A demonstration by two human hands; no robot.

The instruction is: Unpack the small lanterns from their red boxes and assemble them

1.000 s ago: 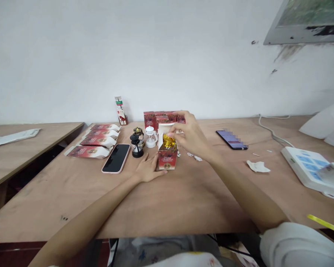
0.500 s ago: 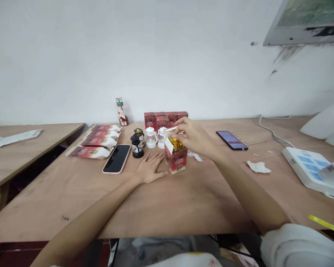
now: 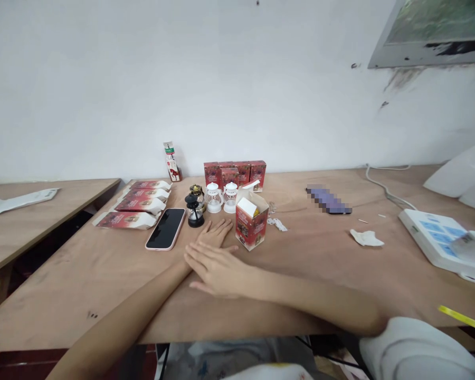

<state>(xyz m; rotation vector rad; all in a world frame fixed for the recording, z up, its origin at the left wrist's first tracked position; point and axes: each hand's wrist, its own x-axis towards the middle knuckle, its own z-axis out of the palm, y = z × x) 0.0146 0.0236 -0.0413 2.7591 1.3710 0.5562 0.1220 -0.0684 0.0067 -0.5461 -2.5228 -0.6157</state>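
My left hand [image 3: 217, 235] lies flat on the wooden table, fingers spread, holding nothing. Across its wrist and back rests my right hand [image 3: 216, 269], open, its fingers stretched to the left. Just right of the hands stands a red printed box [image 3: 251, 227] with its top flaps up and a bit of yellow showing inside. Beyond my left fingertips are small lanterns: a black lantern [image 3: 195, 211], a bronze-coloured lantern [image 3: 198, 192] partly behind it, and two white lanterns, one left [image 3: 213, 198] and one right [image 3: 230, 198].
Several closed red boxes [image 3: 257, 174] stand by the wall. Flattened red cartons [image 3: 136, 200] and a black-screened phone [image 3: 166, 228] lie left. To the right are small white pieces [image 3: 277, 224], a blurred-out phone [image 3: 328, 199], crumpled paper [image 3: 367, 238] and a white device [image 3: 435, 240].
My right hand has left the top of the red box and come down left onto my left hand. The box stays in place, flaps up. My left hand has stayed put.
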